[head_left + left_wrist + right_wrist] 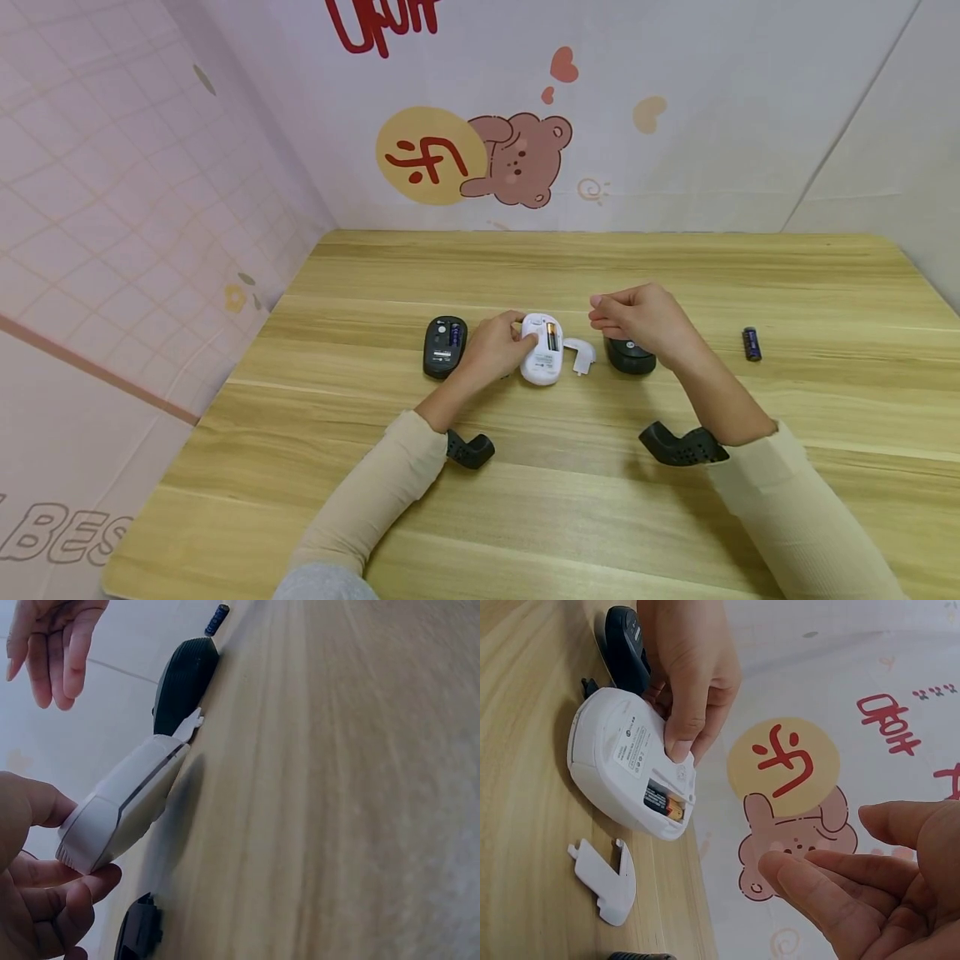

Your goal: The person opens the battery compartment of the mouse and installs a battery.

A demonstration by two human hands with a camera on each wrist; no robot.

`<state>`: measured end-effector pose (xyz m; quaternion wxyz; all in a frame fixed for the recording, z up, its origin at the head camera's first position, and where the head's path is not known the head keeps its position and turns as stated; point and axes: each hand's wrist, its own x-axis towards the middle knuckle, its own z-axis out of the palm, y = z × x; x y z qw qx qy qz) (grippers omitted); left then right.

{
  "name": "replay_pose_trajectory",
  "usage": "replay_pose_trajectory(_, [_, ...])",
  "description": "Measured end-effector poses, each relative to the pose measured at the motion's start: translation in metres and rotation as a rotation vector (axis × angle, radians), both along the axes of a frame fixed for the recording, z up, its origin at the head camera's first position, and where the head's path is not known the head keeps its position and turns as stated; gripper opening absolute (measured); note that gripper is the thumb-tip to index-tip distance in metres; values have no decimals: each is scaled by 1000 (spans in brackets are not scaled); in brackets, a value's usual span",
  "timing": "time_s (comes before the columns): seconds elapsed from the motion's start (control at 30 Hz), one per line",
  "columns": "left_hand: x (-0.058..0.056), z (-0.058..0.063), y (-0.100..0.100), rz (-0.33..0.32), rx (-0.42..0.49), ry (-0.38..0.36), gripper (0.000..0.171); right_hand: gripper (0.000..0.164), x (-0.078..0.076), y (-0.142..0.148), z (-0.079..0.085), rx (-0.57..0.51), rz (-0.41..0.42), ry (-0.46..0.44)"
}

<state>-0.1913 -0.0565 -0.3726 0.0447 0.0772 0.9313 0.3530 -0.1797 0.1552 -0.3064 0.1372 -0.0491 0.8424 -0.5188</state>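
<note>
While the left hand grips the white mouse mid-frame, the loose-fingered right hand part-hides a black mouse centre-right.

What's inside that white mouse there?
One battery, black with an orange end, shows inside the white mouse. What lies beneath the battery or deeper in is covered from view.

Pale yellow-brown wood-grain tabletop below left hand; white wall with brown cartoon bear beyond it; pinkish grid-patterned wall to the hand's left. Soft light.
</note>
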Motion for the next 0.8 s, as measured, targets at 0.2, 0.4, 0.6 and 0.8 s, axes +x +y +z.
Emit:
replay_pose_trajectory(0.2, [-1,-3,0,9,-36,-2,42,49,0,2,-1,-9,3,-6])
replay_pose_trajectory(0.4, [-3,-5,0,5,-82,15,42,48,-1,4,-1,-14,-7,-12])
replay_pose_trajectory(0.6, [-4,-6,0,2,-118,28,41,49,0,6,-1,-4,-11,-14])
replay_pose_trajectory(0.8, [-4,-7,0,-4,-164,67,38,51,-1,8,-3,10,-14,-13])
